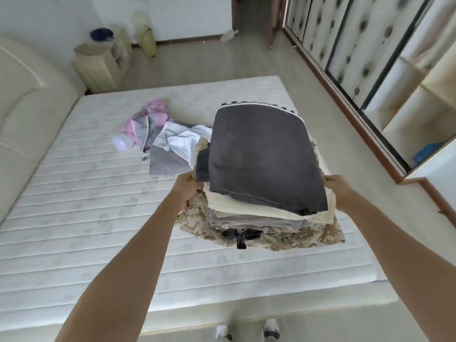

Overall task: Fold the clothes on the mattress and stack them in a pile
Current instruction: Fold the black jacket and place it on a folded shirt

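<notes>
While the pile point(266, 183) on the mattress point(98, 218) is gripped at its sides by the left hand point(185, 191) and right hand point(339, 191), each grip curled into the layers, stacking is judged nearly done. Beyond the left grip, roughly three unfolded clothes point(162, 137) remain to be folded next, beside one white bottle point(122, 143).

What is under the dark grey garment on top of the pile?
Under the dark grey garment show cream and grey folded layers, then a camouflage piece. Their middles are covered, so the count is unclear.
</notes>
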